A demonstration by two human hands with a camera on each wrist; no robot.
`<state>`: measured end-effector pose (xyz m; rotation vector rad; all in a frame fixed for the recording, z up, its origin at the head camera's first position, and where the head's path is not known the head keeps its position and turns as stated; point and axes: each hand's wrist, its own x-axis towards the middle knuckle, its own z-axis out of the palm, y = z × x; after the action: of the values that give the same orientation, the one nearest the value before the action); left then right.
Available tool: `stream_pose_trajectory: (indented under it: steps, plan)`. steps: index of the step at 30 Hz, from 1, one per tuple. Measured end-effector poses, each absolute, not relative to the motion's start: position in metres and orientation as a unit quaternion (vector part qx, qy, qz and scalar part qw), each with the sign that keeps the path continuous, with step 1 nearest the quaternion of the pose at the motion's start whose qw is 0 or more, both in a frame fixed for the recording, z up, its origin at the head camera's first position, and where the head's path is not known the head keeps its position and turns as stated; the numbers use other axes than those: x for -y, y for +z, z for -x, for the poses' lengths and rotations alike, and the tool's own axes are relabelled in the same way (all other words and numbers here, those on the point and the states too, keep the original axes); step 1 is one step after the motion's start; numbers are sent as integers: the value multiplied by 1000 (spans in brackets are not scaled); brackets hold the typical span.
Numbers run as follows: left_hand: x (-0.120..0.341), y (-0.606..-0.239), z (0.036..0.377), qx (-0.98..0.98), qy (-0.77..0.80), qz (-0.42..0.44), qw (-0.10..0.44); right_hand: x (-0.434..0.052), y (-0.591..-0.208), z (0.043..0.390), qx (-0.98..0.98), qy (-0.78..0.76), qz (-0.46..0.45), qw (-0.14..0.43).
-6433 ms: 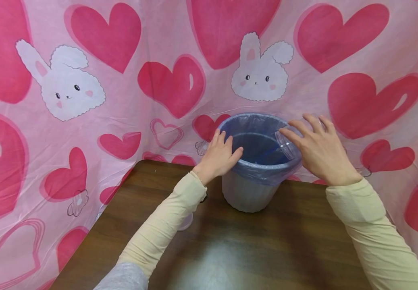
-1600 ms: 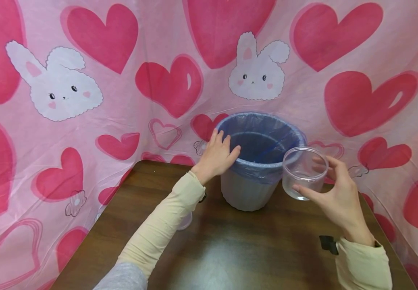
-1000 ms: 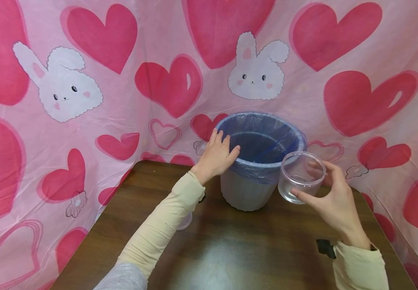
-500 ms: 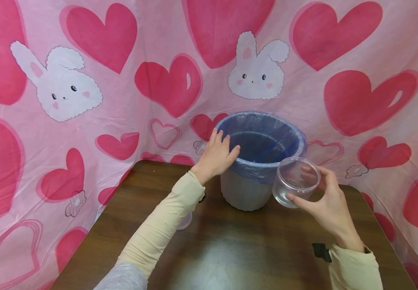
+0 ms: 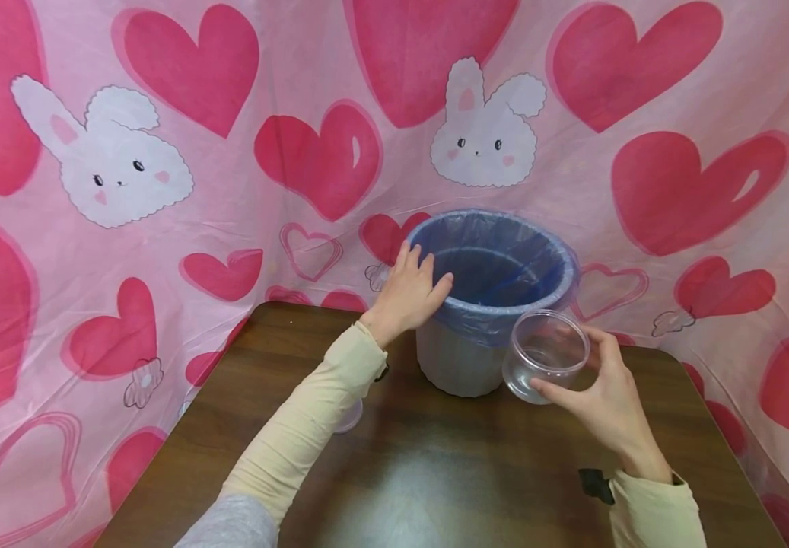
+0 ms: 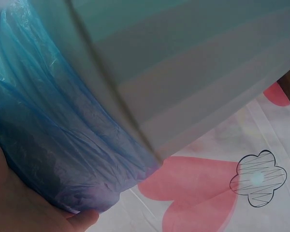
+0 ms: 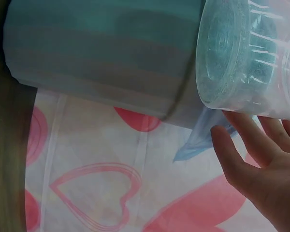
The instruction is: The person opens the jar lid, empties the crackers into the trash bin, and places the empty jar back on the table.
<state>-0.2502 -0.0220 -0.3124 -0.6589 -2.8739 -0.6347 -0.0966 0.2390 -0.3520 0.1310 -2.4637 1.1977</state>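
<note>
My right hand (image 5: 602,396) holds a clear plastic cup (image 5: 543,355) just right of centre in the head view, thumb curled on its near side and fingers wrapped behind it; the cup is upright, tipped a little toward me, and sits in the air just in front of the bin's lower right side. In the right wrist view the cup (image 7: 251,58) fills the upper right corner, its ridged base turned toward the camera, with my fingers (image 7: 241,140) under it. My left hand (image 5: 408,293) lies with fingers nearly straight against the left rim of the grey bin (image 5: 462,365), which stands at the far middle of the brown wooden table (image 5: 435,472). The bin is lined with a blue plastic bag (image 5: 497,259) folded over its rim; in the left wrist view the bag (image 6: 58,140) bunches at the left of the frame against my palm (image 6: 19,208). My hands are well apart, one on either side of the bin. A pink cloth (image 5: 161,190) printed with hearts and white rabbits hangs behind the table across the top of the frame.
</note>
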Motion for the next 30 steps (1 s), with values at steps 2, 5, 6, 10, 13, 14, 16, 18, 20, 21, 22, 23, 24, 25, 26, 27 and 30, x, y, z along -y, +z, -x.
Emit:
stream_pose_trajectory:
  steps: [2, 5, 6, 10, 13, 14, 16, 18, 20, 21, 22, 23, 24, 25, 26, 27, 30]
  plan:
    - [22, -312, 250, 951, -209, 218, 63, -238, -354, 96, 881, 428, -46, 195]
    - [21, -312, 250, 951, -209, 220, 64, -237, -358, 96, 882, 426, -45, 198]
    - [21, -312, 250, 951, -208, 220, 65, -236, -359, 96, 883, 422, -44, 199]
    - [21, -312, 251, 950, -209, 222, 70, -234, -364, 96, 885, 418, -46, 203]
    - [21, -313, 251, 949, -212, 223, 71, -232, -368, 96, 885, 419, -49, 198]
    - [21, -313, 251, 949, -212, 223, 71, -231, -369, 96, 885, 419, -51, 196]
    - [21, -313, 252, 949, -212, 222, 72, -230, -371, 95, 886, 420, -53, 192]
    - [21, -314, 252, 949, -212, 222, 72, -229, -373, 95, 886, 420, -55, 189]
    - [21, -314, 251, 949, -212, 223, 73, -228, -375, 94, 886, 422, -55, 185]
    - [21, -314, 251, 949, -212, 223, 74, -228, -376, 94, 886, 423, -55, 184]
    - [21, -314, 251, 948, -213, 222, 74, -227, -377, 94, 886, 423, -55, 183]
    - [21, -314, 251, 948, -215, 222, 73, -227, -378, 94, 886, 423, -55, 181]
    - [21, -314, 251, 949, -215, 221, 73, -226, -379, 93, 886, 423, -54, 180]
    - [21, -314, 251, 949, -215, 220, 73, -226, -380, 93, 887, 423, -53, 178]
    - [21, -314, 251, 949, -215, 219, 73, -225, -381, 93, 887, 424, -53, 176]
    - [21, -314, 251, 949, -215, 218, 73, -224, -382, 93, 888, 423, -52, 174]
    - [20, -313, 251, 949, -215, 217, 71, -222, -386, 92, 888, 425, -51, 167]
